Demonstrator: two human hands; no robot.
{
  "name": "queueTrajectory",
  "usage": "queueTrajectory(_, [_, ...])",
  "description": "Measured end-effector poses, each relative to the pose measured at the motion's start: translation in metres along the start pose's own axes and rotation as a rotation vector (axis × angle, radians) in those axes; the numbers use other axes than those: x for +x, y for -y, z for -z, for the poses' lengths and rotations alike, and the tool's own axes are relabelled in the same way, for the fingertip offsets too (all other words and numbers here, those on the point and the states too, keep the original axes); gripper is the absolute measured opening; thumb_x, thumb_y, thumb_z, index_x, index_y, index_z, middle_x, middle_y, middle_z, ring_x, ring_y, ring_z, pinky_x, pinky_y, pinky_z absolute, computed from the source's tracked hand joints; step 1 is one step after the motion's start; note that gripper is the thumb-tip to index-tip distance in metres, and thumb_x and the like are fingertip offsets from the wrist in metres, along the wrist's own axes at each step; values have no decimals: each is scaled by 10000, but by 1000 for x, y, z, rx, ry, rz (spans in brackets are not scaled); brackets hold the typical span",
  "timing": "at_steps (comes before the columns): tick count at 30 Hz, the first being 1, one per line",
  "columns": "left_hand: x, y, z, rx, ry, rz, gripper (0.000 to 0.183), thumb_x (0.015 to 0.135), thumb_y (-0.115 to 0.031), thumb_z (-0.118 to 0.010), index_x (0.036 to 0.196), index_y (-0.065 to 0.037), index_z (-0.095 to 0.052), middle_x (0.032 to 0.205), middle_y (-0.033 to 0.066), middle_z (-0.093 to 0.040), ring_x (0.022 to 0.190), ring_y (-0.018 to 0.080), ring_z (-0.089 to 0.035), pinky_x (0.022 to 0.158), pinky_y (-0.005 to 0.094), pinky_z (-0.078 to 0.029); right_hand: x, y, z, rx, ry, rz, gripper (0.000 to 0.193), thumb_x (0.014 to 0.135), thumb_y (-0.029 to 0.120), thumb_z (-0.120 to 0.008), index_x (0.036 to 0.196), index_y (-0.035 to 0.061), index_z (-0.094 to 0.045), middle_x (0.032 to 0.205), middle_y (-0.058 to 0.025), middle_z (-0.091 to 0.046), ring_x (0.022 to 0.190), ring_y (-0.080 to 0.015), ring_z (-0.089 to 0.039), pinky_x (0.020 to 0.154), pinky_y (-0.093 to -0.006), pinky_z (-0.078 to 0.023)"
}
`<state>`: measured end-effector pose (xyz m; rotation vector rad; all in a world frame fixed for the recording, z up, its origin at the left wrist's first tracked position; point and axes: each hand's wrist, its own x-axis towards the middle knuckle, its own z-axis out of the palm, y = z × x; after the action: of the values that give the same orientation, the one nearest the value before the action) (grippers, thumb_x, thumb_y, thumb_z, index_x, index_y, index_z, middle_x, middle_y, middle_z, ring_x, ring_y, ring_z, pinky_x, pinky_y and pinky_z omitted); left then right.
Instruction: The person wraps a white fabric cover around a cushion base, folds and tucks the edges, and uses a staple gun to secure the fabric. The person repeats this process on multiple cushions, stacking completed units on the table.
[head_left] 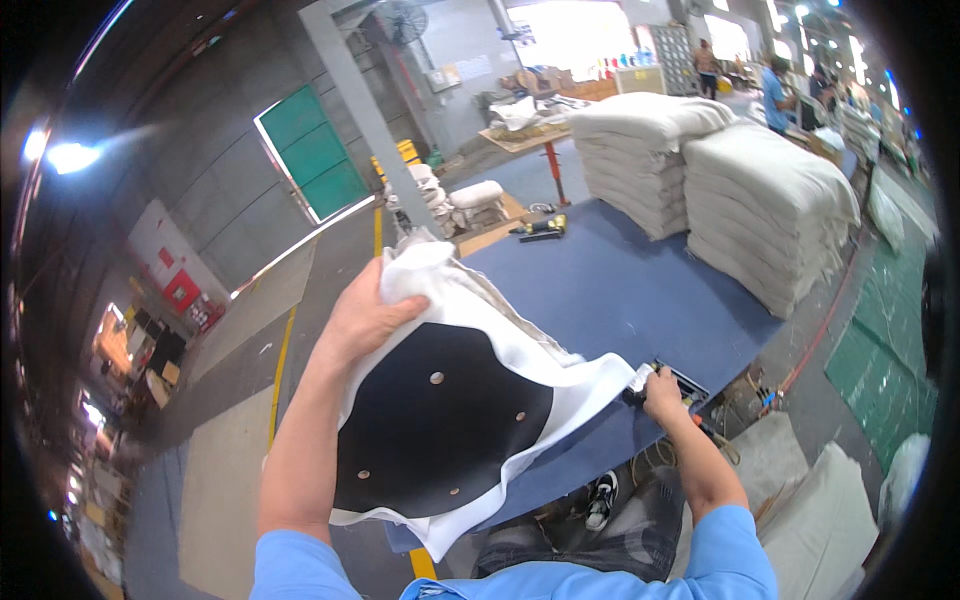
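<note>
A black seat panel [440,420] with several round holes lies against white padded fabric [580,385], whose edges stick out around it. My left hand [365,318] grips the far left edge of the fabric, thumb on top and fingers out of sight behind. The panel is held tilted up over the near left part of the blue-topped table [640,290]. At the table's near right edge, my right hand [664,396] is closed around a black and silver staple gun [690,386], partly covered by the hand. The fabric's right corner reaches close to the tool.
Two tall stacks of folded off-white fabric [770,190] stand on the table's far right. A yellow and black power tool [540,229] lies at its far edge. Off-white pieces [830,510] lean at my right, near hoses. Other people [776,95] work far right.
</note>
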<state>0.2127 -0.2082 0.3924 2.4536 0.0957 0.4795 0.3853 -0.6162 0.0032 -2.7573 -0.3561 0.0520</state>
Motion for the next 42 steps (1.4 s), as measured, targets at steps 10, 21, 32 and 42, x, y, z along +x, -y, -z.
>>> queueTrajectory(10, [-38, -23, 15, 63, -57, 123, 743, 850, -302, -865, 1470, -47, -546, 1327, 174, -710, 1245, 300, -676, 1098, 390, -490, -16, 9, 30, 84, 35, -204, 597, 842, 79, -799, 1367, 16, -522, 1196, -291, -712, 1190, -468, -686, 999, -535, -563])
queueTrajectory(21, [-34, -13, 13, 241, -74, 104, 862, 829, -428, -821, 1519, -36, -484, 1331, 262, -687, 1270, 401, -660, 1097, 443, -495, -109, 163, 230, 1179, 80, 475, 759, 826, -52, -830, 1530, 85, -582, 1330, -61, -714, 1190, -142, -653, 1070, -319, -507])
queueTrajectory(32, [-38, -37, 0, 305, -40, 41, 898, 841, -355, -812, 1557, -7, -398, 1310, 303, -690, 1251, 445, -671, 1086, 492, -517, -109, 277, 230, 1213, -8, 795, 741, 906, 56, -862, 1570, 100, -538, 1367, -98, -714, 1239, -136, -629, 1095, -321, -479])
queueTrajectory(42, [-45, -41, 2, 254, -19, 26, 929, 811, -311, -814, 1566, 11, -378, 1299, 321, -684, 1244, 463, -666, 1086, 489, -512, -106, 289, 217, 1117, -118, 839, 747, 900, 34, -851, 1571, 115, -533, 1386, -142, -710, 1286, -188, -648, 1095, -350, -491])
